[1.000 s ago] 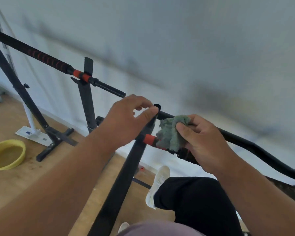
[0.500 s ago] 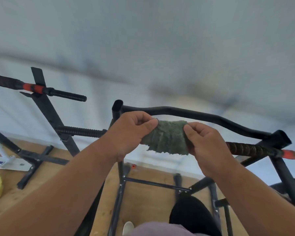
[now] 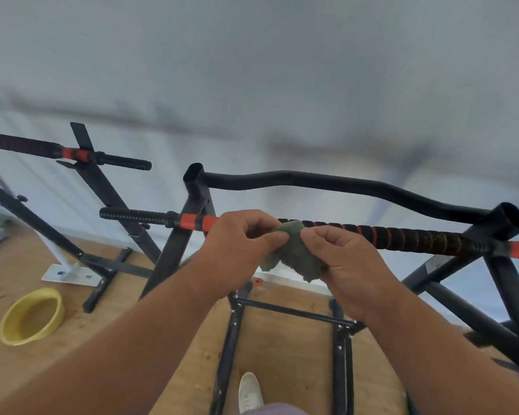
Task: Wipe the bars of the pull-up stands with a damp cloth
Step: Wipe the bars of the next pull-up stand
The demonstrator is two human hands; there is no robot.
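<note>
Just in front of the padded bar (image 3: pixel 402 236), the left hand (image 3: pixel 237 250) and right hand (image 3: pixel 345 265) both pinch a green cloth (image 3: pixel 294 253) between thumb and fingers, its top edge touching the bar or just short of it; I cannot tell which. That bar, black with red bands, lies across a black stand (image 3: pixel 192 187), and a curved black bar (image 3: pixel 342 184) runs behind it. A second stand (image 3: pixel 96 175) is farther left. On the wooden floor (image 3: pixel 282 348) near the left edge sits a yellow bowl (image 3: pixel 32 317).
</note>
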